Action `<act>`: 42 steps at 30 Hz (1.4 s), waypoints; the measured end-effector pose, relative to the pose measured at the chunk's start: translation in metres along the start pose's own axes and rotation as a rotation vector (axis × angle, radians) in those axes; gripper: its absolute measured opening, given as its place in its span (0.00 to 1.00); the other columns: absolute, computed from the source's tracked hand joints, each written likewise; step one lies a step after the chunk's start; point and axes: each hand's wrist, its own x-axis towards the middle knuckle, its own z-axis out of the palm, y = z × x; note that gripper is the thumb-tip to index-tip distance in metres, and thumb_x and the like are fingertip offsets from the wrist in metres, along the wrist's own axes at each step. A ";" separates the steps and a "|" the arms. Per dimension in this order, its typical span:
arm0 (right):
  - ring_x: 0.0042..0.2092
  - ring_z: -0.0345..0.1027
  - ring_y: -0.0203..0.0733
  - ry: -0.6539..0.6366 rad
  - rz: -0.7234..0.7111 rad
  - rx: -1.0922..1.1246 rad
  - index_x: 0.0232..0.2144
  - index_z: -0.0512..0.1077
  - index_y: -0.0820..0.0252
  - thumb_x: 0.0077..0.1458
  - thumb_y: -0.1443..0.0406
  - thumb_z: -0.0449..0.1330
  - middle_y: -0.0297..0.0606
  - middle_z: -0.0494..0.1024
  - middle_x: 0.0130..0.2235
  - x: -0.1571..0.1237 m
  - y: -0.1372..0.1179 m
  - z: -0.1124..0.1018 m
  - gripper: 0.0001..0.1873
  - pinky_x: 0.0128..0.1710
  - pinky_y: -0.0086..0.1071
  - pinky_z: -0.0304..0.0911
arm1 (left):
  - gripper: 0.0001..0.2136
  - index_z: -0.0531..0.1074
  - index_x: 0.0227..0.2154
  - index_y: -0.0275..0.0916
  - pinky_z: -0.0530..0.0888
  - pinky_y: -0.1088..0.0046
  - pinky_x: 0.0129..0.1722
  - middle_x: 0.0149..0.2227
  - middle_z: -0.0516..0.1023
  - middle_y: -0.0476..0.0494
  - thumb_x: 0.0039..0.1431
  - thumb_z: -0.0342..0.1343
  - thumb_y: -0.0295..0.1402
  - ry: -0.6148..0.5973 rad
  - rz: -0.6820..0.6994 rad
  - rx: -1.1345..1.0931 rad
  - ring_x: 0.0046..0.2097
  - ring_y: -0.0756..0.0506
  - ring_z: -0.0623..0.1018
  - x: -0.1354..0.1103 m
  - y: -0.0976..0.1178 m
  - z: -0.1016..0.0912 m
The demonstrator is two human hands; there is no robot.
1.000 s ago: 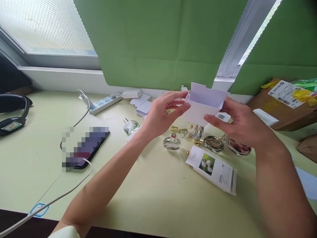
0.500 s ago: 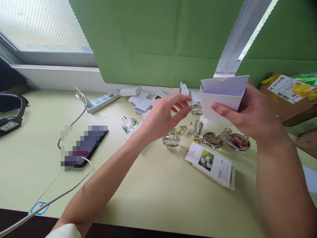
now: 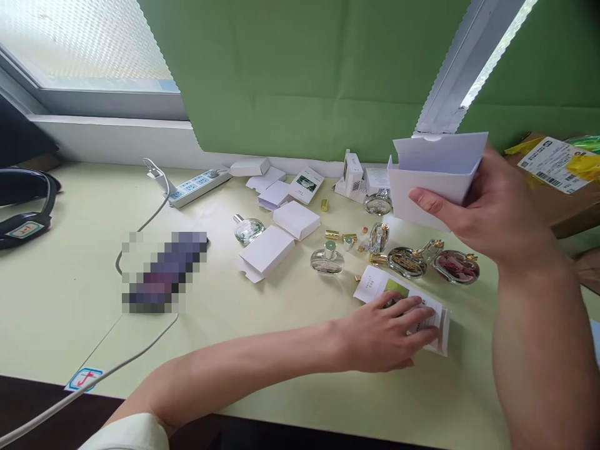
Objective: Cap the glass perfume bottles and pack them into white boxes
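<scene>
My right hand (image 3: 487,206) grips a white open-topped box (image 3: 424,190) with its flap raised, thumb on the near side. My left hand (image 3: 391,331) lies palm down over a white printed perfume box (image 3: 370,284) with a flower picture, its fingers spread across the front. Beyond the left hand stand glass perfume bottles: one with a silver neck (image 3: 327,261), a dark patterned one (image 3: 405,262) and a reddish one (image 3: 455,267). Small gold caps (image 3: 332,234) are scattered among them.
White cartons (image 3: 268,250) lie along the back, near a greenish bottle (image 3: 249,230). On the left are a power strip (image 3: 199,187), a pixelated phone (image 3: 164,275), a white cable (image 3: 135,356) and headphones (image 3: 28,225). A cardboard parcel (image 3: 539,200) sits at the right.
My left hand has moved down and right from above the bottles onto the printed perfume box. The right hand still holds the white box, appearing slightly farther right as the view shifted.
</scene>
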 end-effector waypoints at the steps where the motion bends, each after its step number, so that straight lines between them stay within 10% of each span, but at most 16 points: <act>1: 0.46 0.73 0.47 -0.005 0.000 0.000 0.52 0.69 0.49 0.49 0.59 0.68 0.35 0.77 0.48 0.000 -0.001 0.001 0.27 0.44 0.46 0.71 | 0.23 0.60 0.62 0.35 0.55 0.55 0.64 0.66 0.57 0.35 0.68 0.45 0.39 0.016 -0.003 0.011 0.68 0.36 0.56 -0.001 0.001 0.006; 23: 0.47 0.74 0.48 -0.044 0.032 0.006 0.53 0.68 0.47 0.50 0.58 0.67 0.34 0.77 0.48 -0.001 -0.004 0.001 0.27 0.44 0.46 0.72 | 0.19 0.67 0.59 0.48 0.62 0.56 0.61 0.60 0.65 0.40 0.68 0.46 0.35 0.006 0.030 0.023 0.63 0.38 0.63 -0.004 0.003 -0.009; 35: 0.55 0.71 0.48 0.320 -0.062 -0.126 0.56 0.70 0.42 0.50 0.58 0.69 0.38 0.75 0.55 0.003 0.039 -0.063 0.30 0.52 0.47 0.68 | 0.13 0.70 0.49 0.40 0.61 0.50 0.60 0.57 0.67 0.35 0.69 0.45 0.36 0.089 0.023 0.013 0.61 0.37 0.66 -0.002 0.015 0.001; 42: 0.55 0.71 0.49 0.311 0.220 -0.107 0.53 0.71 0.41 0.49 0.57 0.69 0.42 0.74 0.57 -0.003 0.079 -0.079 0.28 0.49 0.44 0.70 | 0.16 0.68 0.51 0.43 0.59 0.46 0.59 0.64 0.61 0.35 0.71 0.40 0.41 0.182 -0.081 0.018 0.67 0.33 0.58 0.006 0.029 0.025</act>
